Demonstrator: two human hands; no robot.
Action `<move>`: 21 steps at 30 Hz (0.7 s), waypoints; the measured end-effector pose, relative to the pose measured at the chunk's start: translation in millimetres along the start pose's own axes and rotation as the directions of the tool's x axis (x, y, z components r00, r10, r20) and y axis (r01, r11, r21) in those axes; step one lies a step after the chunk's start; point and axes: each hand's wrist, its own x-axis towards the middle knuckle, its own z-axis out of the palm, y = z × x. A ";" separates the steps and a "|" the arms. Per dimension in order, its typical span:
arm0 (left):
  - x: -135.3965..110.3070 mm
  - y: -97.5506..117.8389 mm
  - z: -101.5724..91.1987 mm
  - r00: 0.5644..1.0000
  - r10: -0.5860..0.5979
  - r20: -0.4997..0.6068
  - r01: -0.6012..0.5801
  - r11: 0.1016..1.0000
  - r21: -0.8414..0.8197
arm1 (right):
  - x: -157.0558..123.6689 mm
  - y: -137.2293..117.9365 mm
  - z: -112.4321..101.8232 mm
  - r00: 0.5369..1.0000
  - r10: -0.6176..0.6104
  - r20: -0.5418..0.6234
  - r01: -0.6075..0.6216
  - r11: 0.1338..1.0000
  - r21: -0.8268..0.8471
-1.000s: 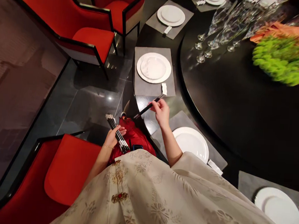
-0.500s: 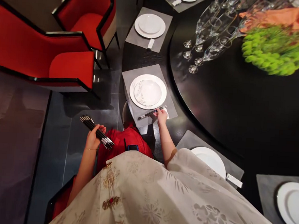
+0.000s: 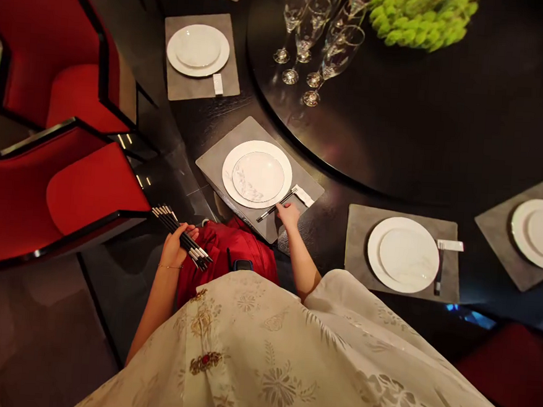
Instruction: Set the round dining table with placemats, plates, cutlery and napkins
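A loose cream-coloured top of softly shining cloth [image 3: 252, 345] is covering the torso. Tone-on-tone motifs are patterning it: a round, many-petalled flower [image 3: 279, 387], slender leaf sprigs and a larger blossom cluster [image 3: 386, 394]. Down the front, an ornate gold-toned clasp with a red centre [image 3: 205, 362] is sitting below a similar clasp [image 3: 199, 294], and golden-brown decoration is running between them. A wide sleeve [image 3: 333, 288] is draping the right arm. A thin bracelet [image 3: 171, 266] is encircling the left wrist [image 3: 168, 273].

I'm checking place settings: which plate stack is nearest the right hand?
The plate stack directly in front of the person: the right hand holds chopsticks beside its rim. The other stacks lie farther away.
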 end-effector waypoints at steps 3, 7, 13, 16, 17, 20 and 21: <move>19.9 32.8 5.2 0.997 -0.013 0.074 0.006 0.996 0.087 | -34.1 -11.0 23.0 1.000 0.022 0.015 -0.020 0.991 -0.136; 42.9 67.1 10.4 0.990 -0.034 0.140 0.009 0.985 0.174 | -59.4 -30.1 49.8 0.993 0.115 -0.027 -0.118 0.973 -0.199; 70.1 102.2 9.4 0.965 -0.055 0.257 -0.005 0.974 0.227 | -62.1 -40.9 49.7 0.958 0.272 -0.091 -0.285 0.937 -0.201; 78.1 116.3 10.1 0.941 -0.070 0.332 -0.008 0.974 0.228 | -69.3 -52.6 40.0 0.944 0.308 -0.121 -0.328 0.916 -0.230; 79.4 120.9 11.1 0.927 -0.084 0.366 -0.006 0.971 0.237 | -73.7 -61.6 37.0 0.945 0.292 -0.149 -0.321 0.916 -0.242; 80.2 133.9 16.1 0.861 -0.155 0.484 0.002 0.954 0.301 | -93.9 -110.3 35.1 0.980 0.120 -0.156 -0.146 0.976 -0.161; 80.0 137.5 17.9 0.837 -0.179 0.517 0.004 0.947 0.322 | -102.8 -133.2 38.4 0.997 0.032 -0.076 -0.036 0.998 -0.050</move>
